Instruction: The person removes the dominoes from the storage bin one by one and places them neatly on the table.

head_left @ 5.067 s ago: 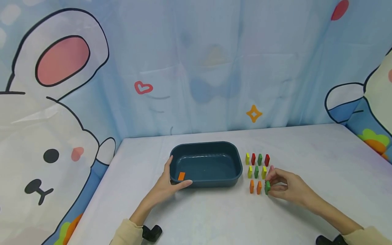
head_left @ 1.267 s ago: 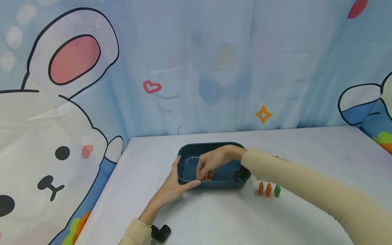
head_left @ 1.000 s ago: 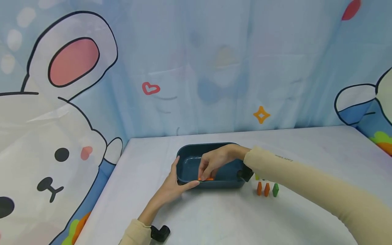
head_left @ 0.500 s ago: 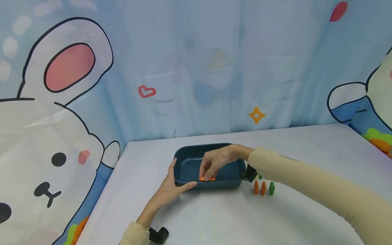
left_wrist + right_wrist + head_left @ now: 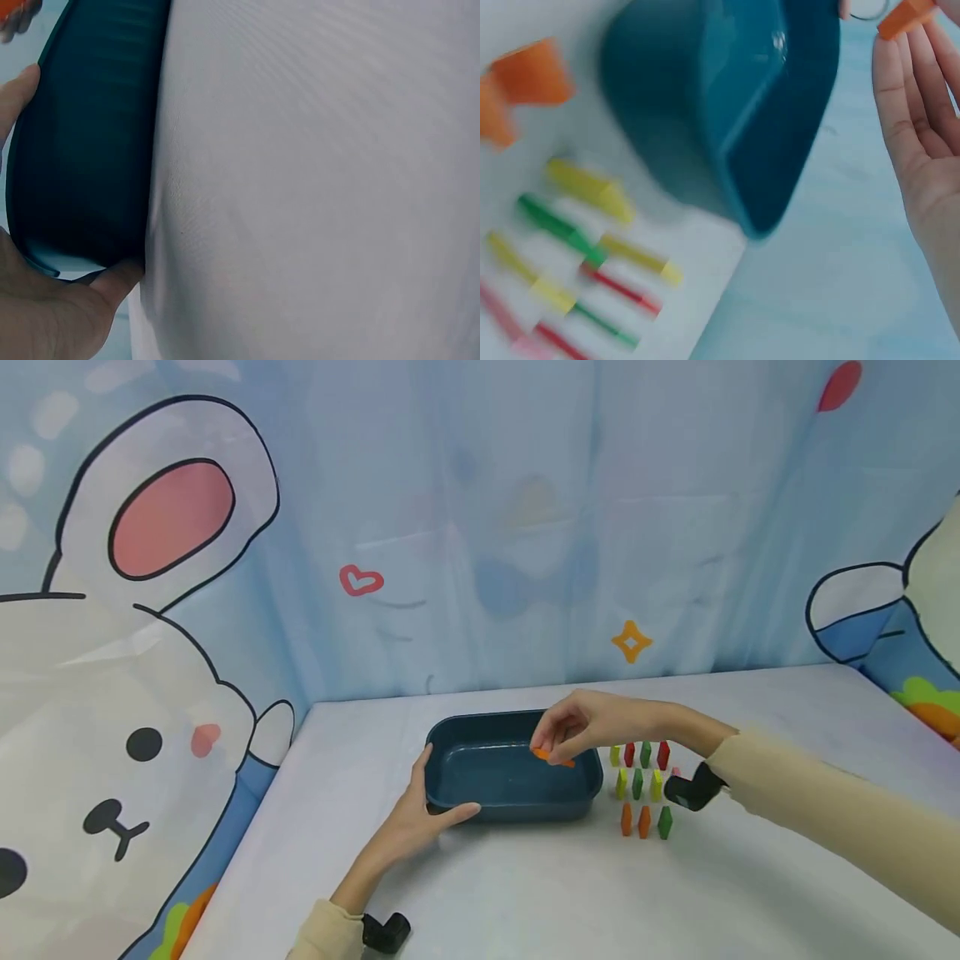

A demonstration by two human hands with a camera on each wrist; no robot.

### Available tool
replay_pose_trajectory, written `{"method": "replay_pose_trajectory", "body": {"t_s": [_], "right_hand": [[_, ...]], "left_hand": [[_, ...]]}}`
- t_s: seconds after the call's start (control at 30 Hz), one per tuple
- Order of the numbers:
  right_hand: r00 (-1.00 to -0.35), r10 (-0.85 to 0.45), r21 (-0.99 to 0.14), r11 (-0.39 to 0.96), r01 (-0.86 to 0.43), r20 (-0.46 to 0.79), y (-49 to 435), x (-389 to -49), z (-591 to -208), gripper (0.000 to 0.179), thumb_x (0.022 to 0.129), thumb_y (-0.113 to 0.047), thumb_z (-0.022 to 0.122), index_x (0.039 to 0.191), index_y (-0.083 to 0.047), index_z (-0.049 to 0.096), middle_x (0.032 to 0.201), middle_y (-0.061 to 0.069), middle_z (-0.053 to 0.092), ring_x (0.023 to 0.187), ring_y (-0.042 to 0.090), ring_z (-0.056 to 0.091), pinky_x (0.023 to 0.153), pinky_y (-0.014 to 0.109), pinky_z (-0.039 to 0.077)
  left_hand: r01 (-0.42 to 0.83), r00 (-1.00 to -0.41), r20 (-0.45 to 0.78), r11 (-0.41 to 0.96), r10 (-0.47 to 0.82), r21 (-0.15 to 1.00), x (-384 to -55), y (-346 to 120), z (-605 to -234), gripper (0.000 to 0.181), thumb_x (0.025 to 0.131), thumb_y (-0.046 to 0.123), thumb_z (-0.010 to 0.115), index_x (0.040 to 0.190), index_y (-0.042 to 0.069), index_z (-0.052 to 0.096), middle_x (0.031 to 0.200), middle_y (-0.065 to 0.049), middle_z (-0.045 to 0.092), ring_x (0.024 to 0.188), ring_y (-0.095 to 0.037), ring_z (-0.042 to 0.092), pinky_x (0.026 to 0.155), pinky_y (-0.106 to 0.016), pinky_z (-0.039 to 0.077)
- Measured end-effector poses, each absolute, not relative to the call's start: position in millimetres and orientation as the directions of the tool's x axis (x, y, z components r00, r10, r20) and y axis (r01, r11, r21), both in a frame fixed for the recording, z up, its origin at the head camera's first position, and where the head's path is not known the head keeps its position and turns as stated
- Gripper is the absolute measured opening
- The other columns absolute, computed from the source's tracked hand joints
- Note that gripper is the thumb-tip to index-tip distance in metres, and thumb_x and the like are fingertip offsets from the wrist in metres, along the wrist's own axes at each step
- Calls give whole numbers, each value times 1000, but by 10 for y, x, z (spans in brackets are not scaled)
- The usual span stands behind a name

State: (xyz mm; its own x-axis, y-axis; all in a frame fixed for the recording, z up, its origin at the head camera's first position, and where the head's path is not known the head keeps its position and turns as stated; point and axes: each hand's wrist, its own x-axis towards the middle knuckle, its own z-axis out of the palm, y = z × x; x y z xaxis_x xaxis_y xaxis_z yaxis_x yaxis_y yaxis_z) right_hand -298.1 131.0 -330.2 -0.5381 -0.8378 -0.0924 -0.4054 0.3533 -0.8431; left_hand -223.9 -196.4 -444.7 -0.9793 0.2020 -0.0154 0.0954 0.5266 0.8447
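A dark teal plastic basin (image 5: 517, 811) stands on the white table. My left hand (image 5: 408, 818) holds its near left corner, with the thumb along the front rim and the fingers at the left side. In the left wrist view, the left hand (image 5: 64, 319) touches the basin's wall (image 5: 90, 150). Above the basin's right part, my right hand (image 5: 588, 722) pinches an orange domino block (image 5: 542, 754) between thumb and fingers. That orange block (image 5: 906, 16) also shows at the top of the right wrist view.
Right of the basin, domino blocks stand upright in rows. Two orange blocks (image 5: 644, 822) and a green block (image 5: 665, 822) form the front row; yellow (image 5: 621, 783), green, red and pink ones stand behind, partly below my right wrist. A printed curtain (image 5: 465, 527) hangs behind the table.
My right hand left the green front block, reached into the basin and took hold of the orange block lying there. It has since risen and moved right with it. The left hand stays at the basin.
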Motion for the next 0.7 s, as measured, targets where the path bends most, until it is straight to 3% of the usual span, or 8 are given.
{"method": "replay_pose_trajectory", "body": {"t_s": [0.13,0.33,0.6,0.7], "right_hand": [[-654,-755,-835,382,-396,-36,1725,-2806,-3282,26,100,-15,73,124,-6,73,108,17,71,94,30,70,80,36,62],[-802,-592,-834,406,-375,72,2414,-2515,-3464,27,96,-6,76,121,2,71,112,13,72,96,18,73,81,29,62],[-877,-461,-822,443,-358,134,2862,-2192,-4025,26,91,0,79,114,7,68,106,1,72,95,7,68,80,22,60],[-883,-448,-811,460,-361,139,2862,-2149,-4164,25,90,-1,80,111,5,69,106,6,71,96,6,67,81,20,60]], "left_hand": [[90,-981,-19,539,193,838,-2226,-1967,-4440,119,86,56,81,170,24,2,173,-20,11,156,-46,21,114,-75,28],[81,-980,-34,545,197,835,-2210,-1937,-4422,119,87,55,81,170,25,1,174,-19,10,156,-46,21,114,-75,29],[73,-980,-43,553,194,830,-2202,-1927,-4408,119,87,55,81,169,26,0,174,-19,8,156,-45,20,115,-75,28],[73,-980,-42,551,194,831,-2206,-1915,-4429,120,87,54,81,169,25,0,174,-20,9,156,-45,20,115,-74,27]]}}
